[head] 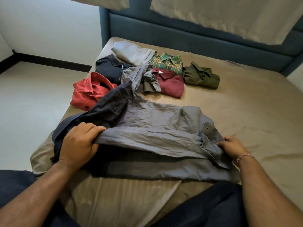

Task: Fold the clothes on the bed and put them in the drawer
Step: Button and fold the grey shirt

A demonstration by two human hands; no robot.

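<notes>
A wrinkled grey shirt (pixel 157 126) lies across the near end of the bed (pixel 246 112). The left hand (pixel 80 143) grips its folded edge; the right hand (pixel 232 148) pinches the collar end. Beyond the shirt lie a red shirt (pixel 88 92), maroon shirt (pixel 170 84), olive shirt (pixel 201 77), plaid shirt (pixel 167 63) and others, before the blue headboard (pixel 180 33).

Both hands grip grey shirt (pixel 155 122) on bed (pixel 246 104).

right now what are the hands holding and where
Both grip the wrinkled grey linen shirt: left hand at its folded near edge, right hand by the collar.
</notes>
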